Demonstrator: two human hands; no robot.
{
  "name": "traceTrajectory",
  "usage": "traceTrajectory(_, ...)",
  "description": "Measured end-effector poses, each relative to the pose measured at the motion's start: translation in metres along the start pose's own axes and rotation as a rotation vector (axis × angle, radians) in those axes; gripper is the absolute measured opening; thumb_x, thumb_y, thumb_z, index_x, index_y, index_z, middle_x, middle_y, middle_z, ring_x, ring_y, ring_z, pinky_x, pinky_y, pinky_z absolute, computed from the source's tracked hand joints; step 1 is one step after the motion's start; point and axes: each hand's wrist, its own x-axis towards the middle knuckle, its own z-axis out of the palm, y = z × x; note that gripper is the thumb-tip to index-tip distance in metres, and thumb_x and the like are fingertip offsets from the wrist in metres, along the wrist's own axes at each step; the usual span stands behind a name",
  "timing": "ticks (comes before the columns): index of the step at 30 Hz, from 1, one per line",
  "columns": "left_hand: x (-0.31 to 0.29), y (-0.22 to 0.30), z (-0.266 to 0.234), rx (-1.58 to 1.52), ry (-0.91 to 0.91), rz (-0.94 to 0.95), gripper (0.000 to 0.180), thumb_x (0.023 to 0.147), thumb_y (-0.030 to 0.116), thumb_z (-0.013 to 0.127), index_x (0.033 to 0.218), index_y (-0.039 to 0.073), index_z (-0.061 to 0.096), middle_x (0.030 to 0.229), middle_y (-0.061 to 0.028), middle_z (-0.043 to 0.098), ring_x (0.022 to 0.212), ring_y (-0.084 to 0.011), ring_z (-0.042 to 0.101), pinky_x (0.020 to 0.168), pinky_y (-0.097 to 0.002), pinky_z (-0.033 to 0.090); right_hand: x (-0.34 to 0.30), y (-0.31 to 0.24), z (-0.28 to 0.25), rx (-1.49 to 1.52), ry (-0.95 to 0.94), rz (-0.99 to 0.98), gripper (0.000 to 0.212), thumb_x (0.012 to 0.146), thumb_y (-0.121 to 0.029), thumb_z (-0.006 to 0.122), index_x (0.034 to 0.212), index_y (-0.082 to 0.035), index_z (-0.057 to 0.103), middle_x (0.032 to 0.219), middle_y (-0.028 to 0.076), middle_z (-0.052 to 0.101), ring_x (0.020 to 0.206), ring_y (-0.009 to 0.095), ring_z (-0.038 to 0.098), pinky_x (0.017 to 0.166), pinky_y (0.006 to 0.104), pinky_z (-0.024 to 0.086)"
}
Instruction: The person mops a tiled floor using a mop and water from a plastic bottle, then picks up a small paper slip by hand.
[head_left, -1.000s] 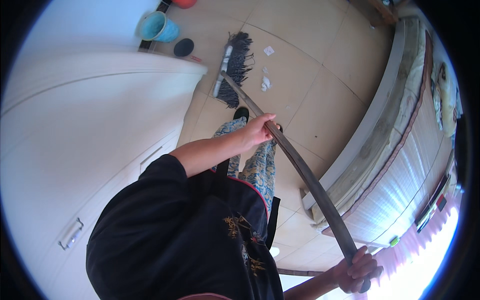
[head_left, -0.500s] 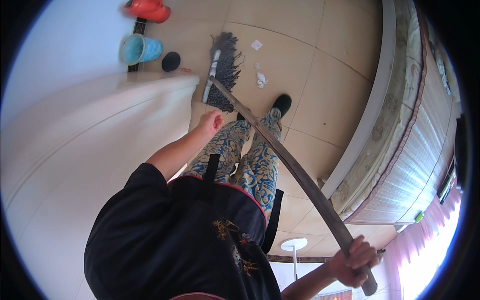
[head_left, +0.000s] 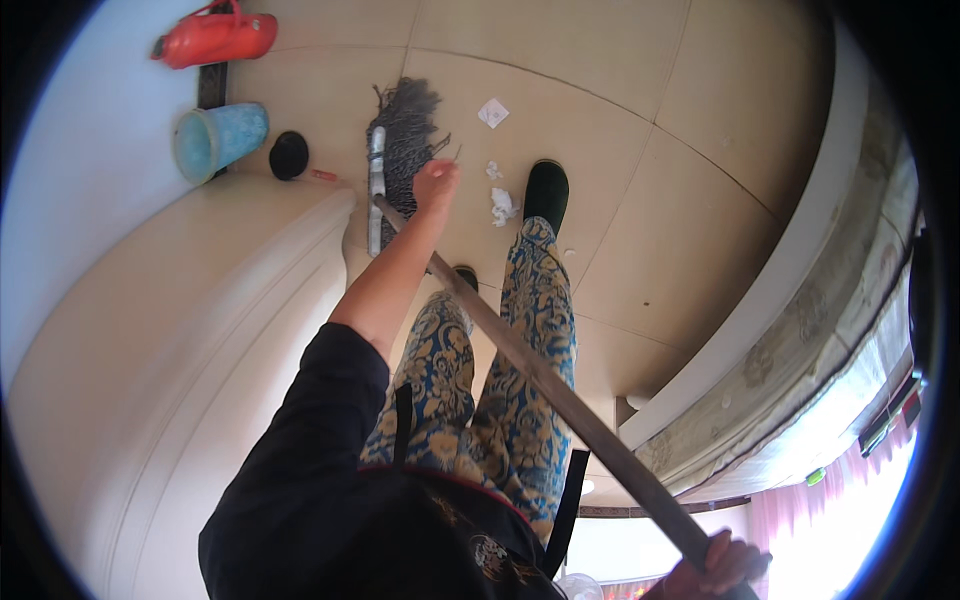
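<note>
A mop with dark grey strands [head_left: 412,118] and a pale bar across its head [head_left: 377,160] lies on the tiled floor. Its long wooden handle [head_left: 540,378] slants down to the lower right, where my right hand [head_left: 725,568] is wrapped round it near the end. My left hand [head_left: 436,184] is stretched out above the mop strands, its fingers pinched together. A thin dark sliver shows by those fingertips; I cannot tell whether they hold it. Crumpled white tissue [head_left: 503,207] and a square scrap of paper [head_left: 493,112] lie right of the mop.
Upper left, a red thermos [head_left: 220,40], a blue wastebasket [head_left: 240,137] and a black round object [head_left: 289,155] are by the wall. Pale furniture [head_left: 180,330] lines my left side. On the right stands a bed [head_left: 800,340]. My dark shoe [head_left: 546,190] is beside the tissue.
My left hand has reached forward, from beside my leg to above the mop strands. My right hand keeps its grip on the handle, now lower in view. The view has shifted.
</note>
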Motion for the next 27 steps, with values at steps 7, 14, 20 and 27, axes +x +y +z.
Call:
traceTrajectory(7,0.090,-0.023,0.080,0.433,-0.084,0.158,0.032,0.061,0.021,0.066,0.090,0.009,0.058,0.091,-0.0114,0.054,0.084,-0.0249,0.056,0.074,-0.0334,0.045,0.053,0.015,-0.018,1.144,0.875,-0.529,0.020,0.067,-0.033,0.057,0.061,-0.016,0.049,0.053,-0.002,0.047,0.052,0.015,0.052,0.049,0.0294,0.036)
traceTrajectory(14,0.149,-0.030,0.114,0.728,-0.016,0.332,0.045,0.060,0.026,0.069,0.099,0.009,0.052,0.104,-0.0107,0.044,0.095,-0.0253,0.050,0.078,-0.0350,0.043,0.085,0.086,-0.024,0.259,0.692,-0.137,0.021,0.069,-0.030,0.057,0.060,-0.016,0.046,0.052,-0.002,0.045,0.051,0.014,0.049,0.048,0.0289,0.036)
traceTrajectory(20,0.156,-0.023,0.126,0.939,-0.106,0.271,0.037,0.064,0.027,0.064,0.097,0.014,0.054,0.106,-0.0123,0.044,0.097,-0.0286,0.048,0.076,-0.0391,0.045,0.080,0.095,-0.029,0.220,0.706,-0.167,0.022,0.070,-0.028,0.057,0.059,-0.015,0.044,0.051,-0.001,0.044,0.050,0.012,0.047,0.048,0.0284,0.036)
traceTrajectory(27,0.181,-0.044,0.093,0.374,-0.278,-0.176,0.020,0.075,0.024,0.059,0.091,0.011,0.057,0.080,-0.0028,0.055,0.076,-0.0149,0.056,0.065,-0.0312,0.045,0.063,0.078,-0.031,0.337,0.659,-0.209,0.024,0.072,-0.026,0.056,0.057,-0.015,0.041,0.051,0.000,0.042,0.048,0.011,0.044,0.047,0.0279,0.035)
